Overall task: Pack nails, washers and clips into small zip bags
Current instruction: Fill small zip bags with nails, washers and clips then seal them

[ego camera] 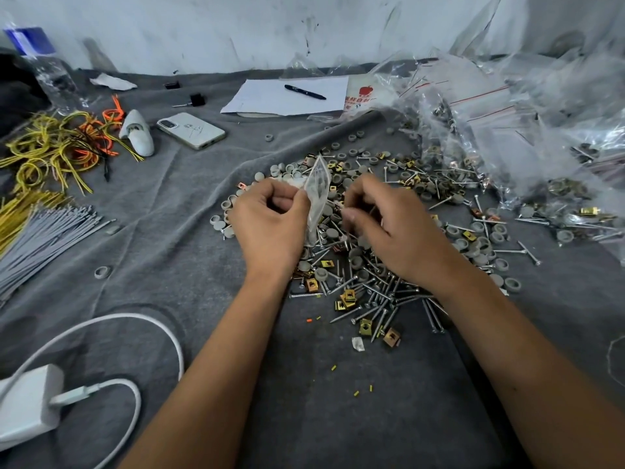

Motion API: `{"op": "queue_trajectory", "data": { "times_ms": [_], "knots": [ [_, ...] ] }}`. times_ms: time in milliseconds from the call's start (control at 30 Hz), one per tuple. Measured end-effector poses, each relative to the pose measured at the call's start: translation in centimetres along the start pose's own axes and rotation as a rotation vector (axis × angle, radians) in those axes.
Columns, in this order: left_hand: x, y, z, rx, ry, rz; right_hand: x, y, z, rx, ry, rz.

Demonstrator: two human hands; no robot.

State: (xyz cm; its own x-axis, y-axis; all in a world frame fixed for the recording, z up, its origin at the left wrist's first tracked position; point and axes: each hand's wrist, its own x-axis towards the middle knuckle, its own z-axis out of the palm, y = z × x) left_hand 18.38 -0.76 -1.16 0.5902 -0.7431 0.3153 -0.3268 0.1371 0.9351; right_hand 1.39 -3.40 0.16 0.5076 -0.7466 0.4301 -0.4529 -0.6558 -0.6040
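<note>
Grey cloth covers the work surface. Heap of filled zip bags piled far right, so a good share looks packed. Big loose pile of nails, washers, clips at centre, plenty left. Left hand pinches a small zip bag upright above the pile. Right hand has fingers curled just beside the bag mouth, seemingly pinching small parts; which ones, cannot tell.

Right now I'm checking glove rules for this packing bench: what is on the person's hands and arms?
Nothing. The left hand and the right hand are bare, with no gloves, rings or watch visible. Both forearms are uncovered to the frame's bottom edge, so no sleeves show.
</note>
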Motion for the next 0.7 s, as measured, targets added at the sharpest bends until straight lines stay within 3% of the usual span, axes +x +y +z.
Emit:
{"op": "queue_trajectory", "data": {
  "times_ms": [167,367,533,700],
  "knots": [
    [-0.5,-0.2,0.4,0.064,-0.130,0.050,0.1,0.0,-0.5,-0.030,0.195,0.005],
    [-1.1,-0.4,1.0,0.134,-0.255,0.129,0.1,0.2,-0.4,-0.064,0.194,-0.026],
    [-1.1,-0.6,1.1,0.128,-0.266,0.160,0.0,0.6,-0.2,-0.048,0.258,0.053],
    [-1.4,-0.1,1.2,0.104,-0.247,0.194,0.0,0.7,0.1,-0.123,0.294,-0.033]
  ]
}}
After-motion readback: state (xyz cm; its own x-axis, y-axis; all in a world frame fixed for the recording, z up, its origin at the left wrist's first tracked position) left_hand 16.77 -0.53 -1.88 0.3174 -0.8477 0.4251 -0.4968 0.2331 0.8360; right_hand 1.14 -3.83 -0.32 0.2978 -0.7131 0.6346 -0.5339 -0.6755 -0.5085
